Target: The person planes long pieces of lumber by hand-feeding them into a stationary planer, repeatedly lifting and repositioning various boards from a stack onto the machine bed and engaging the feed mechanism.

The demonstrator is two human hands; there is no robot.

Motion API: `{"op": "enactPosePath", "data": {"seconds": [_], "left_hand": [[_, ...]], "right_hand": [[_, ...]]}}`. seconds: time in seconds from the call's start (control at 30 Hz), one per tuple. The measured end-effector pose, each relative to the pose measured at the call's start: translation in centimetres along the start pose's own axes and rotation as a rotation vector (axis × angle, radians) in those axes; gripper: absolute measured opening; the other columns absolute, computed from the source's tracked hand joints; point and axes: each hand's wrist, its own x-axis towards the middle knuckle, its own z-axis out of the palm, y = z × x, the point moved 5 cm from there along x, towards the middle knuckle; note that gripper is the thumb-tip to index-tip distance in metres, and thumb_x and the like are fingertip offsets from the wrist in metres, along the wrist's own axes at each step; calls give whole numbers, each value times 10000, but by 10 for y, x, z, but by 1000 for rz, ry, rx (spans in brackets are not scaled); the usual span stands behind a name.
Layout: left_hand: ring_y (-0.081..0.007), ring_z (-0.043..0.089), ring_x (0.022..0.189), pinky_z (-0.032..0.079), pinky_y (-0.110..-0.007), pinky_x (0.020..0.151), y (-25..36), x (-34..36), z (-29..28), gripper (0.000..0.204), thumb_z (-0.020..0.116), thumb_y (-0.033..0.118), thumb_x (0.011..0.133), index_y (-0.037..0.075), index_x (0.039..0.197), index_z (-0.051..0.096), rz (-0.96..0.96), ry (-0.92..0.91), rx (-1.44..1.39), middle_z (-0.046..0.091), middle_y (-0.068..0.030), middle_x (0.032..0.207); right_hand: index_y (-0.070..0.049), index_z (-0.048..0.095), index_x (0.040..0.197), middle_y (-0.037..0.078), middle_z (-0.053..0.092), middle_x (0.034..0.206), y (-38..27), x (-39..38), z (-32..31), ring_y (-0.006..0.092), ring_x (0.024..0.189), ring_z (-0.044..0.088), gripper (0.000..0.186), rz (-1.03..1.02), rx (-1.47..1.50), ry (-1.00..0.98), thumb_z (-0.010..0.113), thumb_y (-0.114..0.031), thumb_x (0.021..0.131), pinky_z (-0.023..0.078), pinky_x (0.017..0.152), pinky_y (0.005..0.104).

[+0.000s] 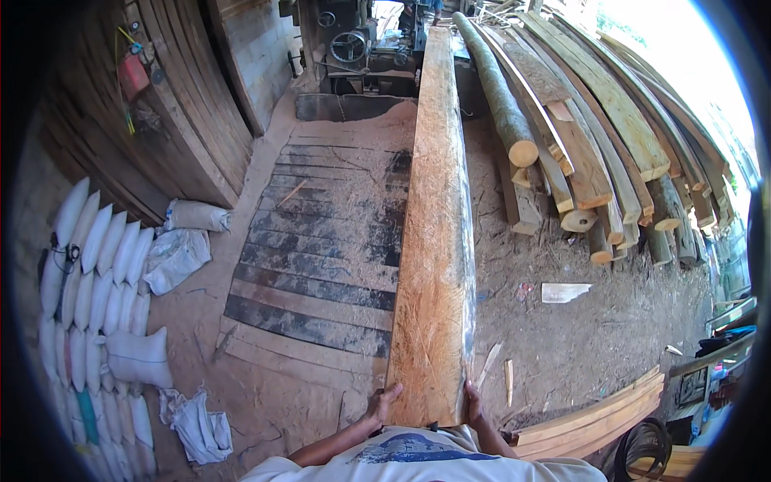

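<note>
A long, thick sawn timber beam runs straight away from my body toward a machine at the far end. Its upper face is rough and orange-brown, and the right edge looks pale and uneven. At the near end my left hand grips the left edge, thumb showing near the top and fingers mostly hidden beneath. Opposite it, my right hand holds the right edge in the same way. The near end of the beam lies close against my shirt.
A machine with a handwheel stands at the far end. Logs and planks are piled to the right, sawn boards lie near right. White sacks are stacked left, beside a sawdust-covered slatted floor section. Tall planks lean far left.
</note>
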Motion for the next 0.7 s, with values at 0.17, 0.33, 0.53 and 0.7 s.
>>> {"op": "enactPosePath", "data": {"seconds": [0.17, 0.33, 0.53, 0.7], "left_hand": [[-239, 511, 1214, 397, -377, 1043, -74, -95, -43, 640, 620, 416, 889, 4, 1356, 474, -45, 16, 15, 547, -138, 1308], [-240, 502, 1225, 384, -379, 1055, -148, -165, -68, 657, 619, 423, 888, 7, 1371, 458, -9, 71, 34, 517, -129, 1346], [-243, 501, 1222, 388, -376, 1041, -222, -225, -129, 711, 627, 481, 852, -6, 1349, 475, 48, 66, -5, 547, -135, 1313], [-253, 493, 1234, 369, -370, 1056, -286, -323, -135, 703, 600, 473, 865, 3, 1368, 456, 9, 113, 23, 531, -148, 1335]], "right_hand": [[-20, 400, 1404, 104, 528, 1337, 89, -90, -7, 225, 1216, 507, 612, -101, -113, -30, 451, -435, 958, 325, 1079, 361], [-39, 402, 1401, 99, 521, 1339, 168, -162, -27, 235, 1200, 512, 622, -29, 42, -101, 481, -452, 943, 346, 1061, 370], [-21, 413, 1401, 109, 566, 1262, 260, -221, -48, 211, 1160, 520, 638, -90, -222, 73, 490, -466, 951, 374, 1017, 350], [-26, 449, 1366, 106, 581, 1234, 314, -317, -57, 216, 1133, 540, 611, -51, -181, 104, 508, -467, 946, 383, 1012, 349]]}}
